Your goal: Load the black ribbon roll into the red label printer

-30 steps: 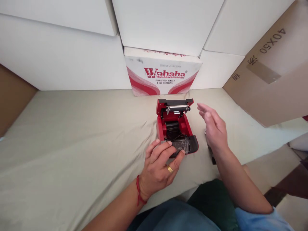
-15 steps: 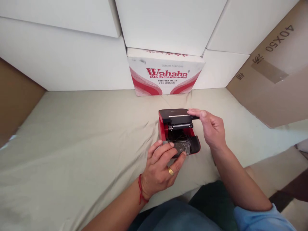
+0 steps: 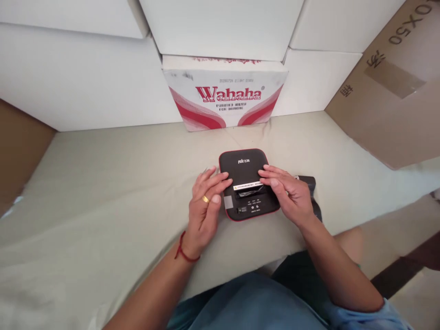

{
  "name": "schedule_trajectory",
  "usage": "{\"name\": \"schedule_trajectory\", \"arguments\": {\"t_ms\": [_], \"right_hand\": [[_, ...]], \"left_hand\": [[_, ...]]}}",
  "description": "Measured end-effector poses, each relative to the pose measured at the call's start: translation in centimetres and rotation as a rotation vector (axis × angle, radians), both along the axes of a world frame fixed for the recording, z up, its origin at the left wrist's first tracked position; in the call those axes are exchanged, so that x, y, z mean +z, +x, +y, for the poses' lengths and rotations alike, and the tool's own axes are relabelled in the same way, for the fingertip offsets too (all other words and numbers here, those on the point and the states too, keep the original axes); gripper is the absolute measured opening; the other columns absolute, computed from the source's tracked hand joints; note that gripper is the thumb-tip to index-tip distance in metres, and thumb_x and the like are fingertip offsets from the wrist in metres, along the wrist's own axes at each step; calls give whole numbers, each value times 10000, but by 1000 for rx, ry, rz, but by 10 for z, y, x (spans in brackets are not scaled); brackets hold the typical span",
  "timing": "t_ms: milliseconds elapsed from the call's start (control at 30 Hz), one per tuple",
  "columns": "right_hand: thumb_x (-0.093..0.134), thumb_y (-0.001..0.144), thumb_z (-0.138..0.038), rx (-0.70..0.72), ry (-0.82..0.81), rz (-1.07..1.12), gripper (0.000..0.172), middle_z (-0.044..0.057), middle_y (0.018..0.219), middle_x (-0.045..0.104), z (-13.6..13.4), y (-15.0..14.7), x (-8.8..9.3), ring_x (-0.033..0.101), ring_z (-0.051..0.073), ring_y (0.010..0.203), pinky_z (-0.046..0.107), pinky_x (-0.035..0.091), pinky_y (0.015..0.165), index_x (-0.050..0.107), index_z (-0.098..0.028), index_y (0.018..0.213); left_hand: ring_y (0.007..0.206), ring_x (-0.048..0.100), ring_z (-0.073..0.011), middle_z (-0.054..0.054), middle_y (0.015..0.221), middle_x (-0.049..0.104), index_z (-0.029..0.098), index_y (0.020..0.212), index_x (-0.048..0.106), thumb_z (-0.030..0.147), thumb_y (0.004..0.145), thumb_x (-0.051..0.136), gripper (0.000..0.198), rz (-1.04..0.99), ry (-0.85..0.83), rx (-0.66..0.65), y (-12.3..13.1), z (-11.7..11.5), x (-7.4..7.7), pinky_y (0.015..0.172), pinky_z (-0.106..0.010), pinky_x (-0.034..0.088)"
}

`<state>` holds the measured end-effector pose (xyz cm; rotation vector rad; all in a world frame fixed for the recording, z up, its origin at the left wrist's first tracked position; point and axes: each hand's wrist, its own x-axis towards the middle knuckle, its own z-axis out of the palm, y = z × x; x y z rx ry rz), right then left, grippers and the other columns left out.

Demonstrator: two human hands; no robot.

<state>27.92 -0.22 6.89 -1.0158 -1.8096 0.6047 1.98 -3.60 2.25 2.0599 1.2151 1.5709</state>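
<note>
A small black printer with a red edge (image 3: 244, 167) lies on the beige cloth, its lid down. My left hand (image 3: 205, 206) rests on its left side, fingers flat on the lid, a gold ring on one finger and a red string at the wrist. My right hand (image 3: 288, 195) presses its fingers flat on the right of the lid near a yellow-and-white label (image 3: 246, 186). Neither hand holds anything.
A red-and-white "Wahaha" carton (image 3: 225, 94) stands just behind the printer against stacked white boxes (image 3: 85, 82). A brown cardboard box (image 3: 388, 91) leans at the right. A dark object (image 3: 312, 192) lies right of my right hand. Beige cloth (image 3: 103, 183) covers the surface.
The printer's lid went from standing open to fully down. My right hand pushed it down and now lies on it; my left hand moved from the front edge onto the lid.
</note>
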Motion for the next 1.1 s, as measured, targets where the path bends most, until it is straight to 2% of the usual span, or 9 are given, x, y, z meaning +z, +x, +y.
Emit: {"name": "schedule_trajectory", "arguments": {"t_ms": [133, 300, 467, 533, 600, 667, 733, 900, 1100], "right_hand": [[628, 1213, -418, -21, 8, 55, 329, 36, 1285, 932, 1, -2, -1, 842, 291, 1373, 555, 665, 1250, 946, -335, 1194], [611, 1213, -489, -19, -44, 2, 387, 57, 1251, 938, 2, -1, 8, 860, 293, 1329, 540, 686, 1204, 946, -309, 1141], [582, 1217, -410, 20, 89, -83, 344, 57, 1356, 915, -17, -7, 14, 842, 284, 1365, 582, 552, 1345, 897, -317, 1318], [602, 1191, -323, 75, 198, -113, 308, 43, 1318, 925, -29, -9, 10, 843, 275, 1354, 575, 516, 1370, 902, -317, 1255], [629, 1153, -254, 96, 295, -139, 283, 36, 1254, 938, -39, -7, 4, 850, 266, 1324, 552, 518, 1364, 902, -306, 1204], [636, 1129, -212, 90, 343, -158, 290, 44, 1246, 939, -46, -3, -2, 857, 255, 1298, 521, 536, 1341, 890, -285, 1249], [629, 1121, -190, 91, 354, -166, 325, 58, 1283, 933, -51, 2, -7, 858, 250, 1296, 500, 556, 1317, 872, -268, 1323], [638, 1101, -165, 97, 318, -119, 372, 54, 1320, 925, -52, 8, -13, 853, 249, 1315, 501, 562, 1308, 859, -286, 1375], [635, 1116, -158, 115, 297, -96, 341, 57, 1325, 924, -52, 6, -17, 839, 221, 1346, 456, 523, 1355, 846, -263, 1362]], "left_hand": [[1589, 657, -266, -35, 1526, 819, 334, 1427, 818, 341, 1251, 433, 423, -62, -58, -29, -3, 10, -4, 1438, -564, 395], [1562, 677, -282, -58, 1498, 827, 323, 1400, 817, 382, 1225, 544, 329, -77, -45, -31, 2, 13, -7, 1431, -598, 415], [1591, 630, -290, -43, 1542, 789, 379, 1437, 810, 413, 1183, 645, 305, -174, -89, -121, 0, 12, -6, 1425, -588, 428], [1651, 569, -301, -41, 1639, 725, 410, 1521, 768, 451, 1154, 694, 377, -251, -164, -165, -1, 10, -8, 1449, -584, 391], [1758, 440, -327, -38, 1794, 588, 436, 1656, 658, 504, 1090, 781, 583, -363, -260, -199, -3, 10, -11, 1495, -594, 302], [1841, 281, -352, -20, 1909, 435, 450, 1748, 541, 516, 997, 877, 825, -469, -357, -236, -4, 12, -12, 1530, -602, 195], [1871, 190, -358, 1, 1947, 369, 445, 1766, 503, 457, 932, 917, 931, -524, -457, -278, -5, 15, -10, 1545, -602, 117], [1864, 205, -363, 7, 1935, 397, 402, 1744, 505, 288, 858, 851, 958, -590, -628, -379, -6, 27, 3, 1547, -618, 135], [1878, 195, -339, 64, 1980, 298, 527, 1817, 337, 308, 802, 885, 1174, -755, -711, -491, -1, 29, 0, 1545, -600, 173]]}}
